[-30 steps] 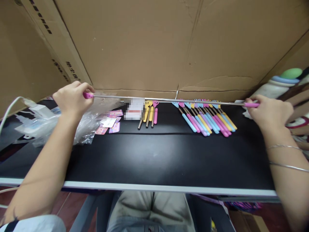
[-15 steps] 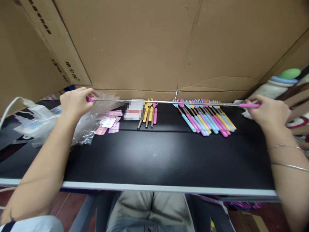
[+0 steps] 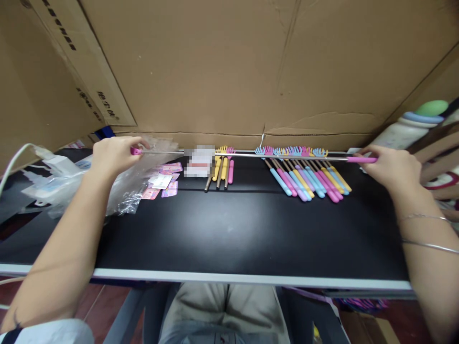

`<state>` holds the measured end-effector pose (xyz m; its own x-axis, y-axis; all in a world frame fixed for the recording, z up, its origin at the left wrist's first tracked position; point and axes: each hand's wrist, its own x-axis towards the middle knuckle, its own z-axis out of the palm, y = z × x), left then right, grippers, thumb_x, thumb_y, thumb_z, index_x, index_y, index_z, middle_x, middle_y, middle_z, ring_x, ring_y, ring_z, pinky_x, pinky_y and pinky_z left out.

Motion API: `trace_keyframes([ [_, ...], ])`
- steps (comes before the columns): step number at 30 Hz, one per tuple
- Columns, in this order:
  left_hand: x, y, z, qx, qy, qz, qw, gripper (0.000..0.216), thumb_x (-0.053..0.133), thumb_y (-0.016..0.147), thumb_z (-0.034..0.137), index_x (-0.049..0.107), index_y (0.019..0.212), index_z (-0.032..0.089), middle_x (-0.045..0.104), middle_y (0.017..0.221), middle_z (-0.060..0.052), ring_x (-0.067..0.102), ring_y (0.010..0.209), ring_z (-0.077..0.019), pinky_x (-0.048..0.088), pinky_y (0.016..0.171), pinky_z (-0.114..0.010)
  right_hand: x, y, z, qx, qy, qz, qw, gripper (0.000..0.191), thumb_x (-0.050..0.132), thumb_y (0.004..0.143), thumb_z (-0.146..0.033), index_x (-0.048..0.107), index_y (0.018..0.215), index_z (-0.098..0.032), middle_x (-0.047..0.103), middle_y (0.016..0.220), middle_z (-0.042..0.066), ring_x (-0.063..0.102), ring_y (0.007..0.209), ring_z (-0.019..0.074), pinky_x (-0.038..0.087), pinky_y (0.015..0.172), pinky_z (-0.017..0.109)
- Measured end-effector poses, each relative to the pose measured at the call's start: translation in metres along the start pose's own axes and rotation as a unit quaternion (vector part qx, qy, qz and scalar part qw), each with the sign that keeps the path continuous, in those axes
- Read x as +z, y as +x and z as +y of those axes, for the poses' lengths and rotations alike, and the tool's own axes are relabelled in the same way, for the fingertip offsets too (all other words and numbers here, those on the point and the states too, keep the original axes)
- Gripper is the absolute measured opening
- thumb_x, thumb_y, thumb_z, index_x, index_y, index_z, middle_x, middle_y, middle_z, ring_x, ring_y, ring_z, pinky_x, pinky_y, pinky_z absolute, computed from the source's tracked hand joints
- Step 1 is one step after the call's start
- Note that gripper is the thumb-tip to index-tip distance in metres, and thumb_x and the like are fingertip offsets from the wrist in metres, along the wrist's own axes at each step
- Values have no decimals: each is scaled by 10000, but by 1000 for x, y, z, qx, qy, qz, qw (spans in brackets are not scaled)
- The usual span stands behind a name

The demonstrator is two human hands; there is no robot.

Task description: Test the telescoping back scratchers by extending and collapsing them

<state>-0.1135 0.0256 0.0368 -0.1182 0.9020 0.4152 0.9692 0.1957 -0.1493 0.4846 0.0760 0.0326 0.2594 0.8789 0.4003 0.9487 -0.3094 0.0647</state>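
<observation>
A telescopic back scratcher (image 3: 236,155), drawn out long, stretches level between my two hands above the table. My left hand (image 3: 116,155) pinches its pink head end, which the fingers mostly cover. Around the pink handle at the other end, my right hand (image 3: 392,167) is closed. Behind and below the rod lies a row of short back scratchers (image 3: 304,179) in blue, pink, purple and yellow. A smaller group of yellow and pink back scratchers (image 3: 224,167) lies left of the middle, some showing bare metal tubes.
Clear plastic bags (image 3: 125,191) lie under my left forearm, beside small pink printed cards (image 3: 168,179). A blurred-out white packet (image 3: 199,162) sits near them. At the right stands a white bottle (image 3: 401,131) with a green lid. A cardboard wall (image 3: 222,71) rises behind the table (image 3: 229,239).
My right hand has moved a little left and down with the handle. My left hand has shifted slightly right and down, so the rod sits lower and spans less.
</observation>
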Motion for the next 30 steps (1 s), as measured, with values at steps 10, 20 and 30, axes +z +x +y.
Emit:
trace_keyframes([
  [10,-6,-2,2,-29,5,-13,999,321,464,806,312,642,1074,305,647,865,-3,500,711,-177,233,561,-231,-1,-3,-8,26,14,32,999,397,487,829,-449,656,1118,-236,663,977,137,517,768,212,246,584,303],
  [20,-11,-5,20,-60,-40,78,994,300,469,805,268,649,1045,275,688,987,8,570,823,-187,217,557,-239,-6,-8,-22,42,17,61,997,435,443,843,-522,661,1079,-228,657,897,150,505,711,217,226,569,305],
  [30,-9,-27,97,95,-90,61,989,249,500,762,239,676,925,310,710,919,20,636,810,-218,310,548,-263,-16,-42,-76,-145,20,19,989,292,486,806,-428,627,1005,-266,666,826,103,537,668,216,211,533,270],
])
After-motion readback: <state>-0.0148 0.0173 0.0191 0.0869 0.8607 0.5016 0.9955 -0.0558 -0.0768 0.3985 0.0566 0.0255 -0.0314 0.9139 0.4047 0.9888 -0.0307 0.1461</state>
